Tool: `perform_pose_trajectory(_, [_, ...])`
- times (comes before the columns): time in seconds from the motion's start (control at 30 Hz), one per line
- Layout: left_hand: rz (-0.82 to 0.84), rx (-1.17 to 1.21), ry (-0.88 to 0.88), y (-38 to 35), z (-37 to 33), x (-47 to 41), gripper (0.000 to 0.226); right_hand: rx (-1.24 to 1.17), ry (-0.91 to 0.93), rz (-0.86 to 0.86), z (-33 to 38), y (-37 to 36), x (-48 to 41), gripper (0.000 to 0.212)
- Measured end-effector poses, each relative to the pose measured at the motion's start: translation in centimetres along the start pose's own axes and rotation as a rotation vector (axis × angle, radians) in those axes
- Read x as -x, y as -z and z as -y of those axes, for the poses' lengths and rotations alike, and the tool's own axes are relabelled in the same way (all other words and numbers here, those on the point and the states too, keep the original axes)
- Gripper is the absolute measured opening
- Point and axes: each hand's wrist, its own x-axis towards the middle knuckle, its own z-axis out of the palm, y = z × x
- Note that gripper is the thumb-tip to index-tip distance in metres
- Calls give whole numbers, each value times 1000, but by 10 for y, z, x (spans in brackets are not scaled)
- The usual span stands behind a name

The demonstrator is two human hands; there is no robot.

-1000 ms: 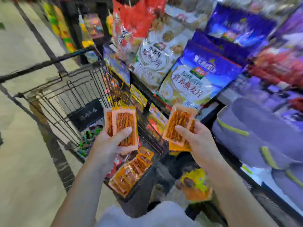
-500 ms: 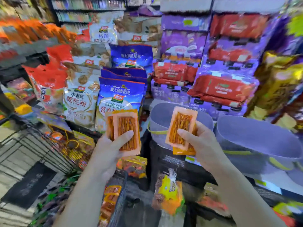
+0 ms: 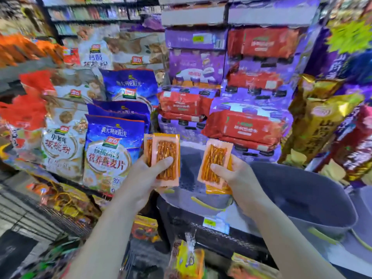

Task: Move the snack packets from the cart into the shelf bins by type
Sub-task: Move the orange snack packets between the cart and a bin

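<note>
Our left grip (image 3: 141, 178) is clamped on 2 stacked snack packets (image 3: 166, 158), and our right grip (image 3: 237, 178) pinches another small stack (image 3: 215, 164), both aloft before the grey bin (image 3: 189, 178). A rear packet could slide from under a thumb and drop beside the bin. Long axes stand roughly upright, clear faces toward us, the right stack's top leaning right.

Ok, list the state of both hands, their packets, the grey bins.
Left hand: holds left packets, thumb across front.
Right hand: holds right packets, thumb across front.
Left packets: stacked, upright, not binned.
Right packets: stacked, tilted, not binned.
Middle grey bin: open-topped.
Right grey bin: open-topped.
</note>
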Motion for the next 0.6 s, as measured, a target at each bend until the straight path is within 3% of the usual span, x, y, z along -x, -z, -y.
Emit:
perform_pose_trajectory(0.4, [101, -213, 199, 7, 27, -123, 37, 14, -273, -168, -51, -39, -91, 20])
perform_pose_trajectory(0.6, [122, -348, 300, -7, 64, -153, 33, -68, -418, -192, -82, -49, -113, 36])
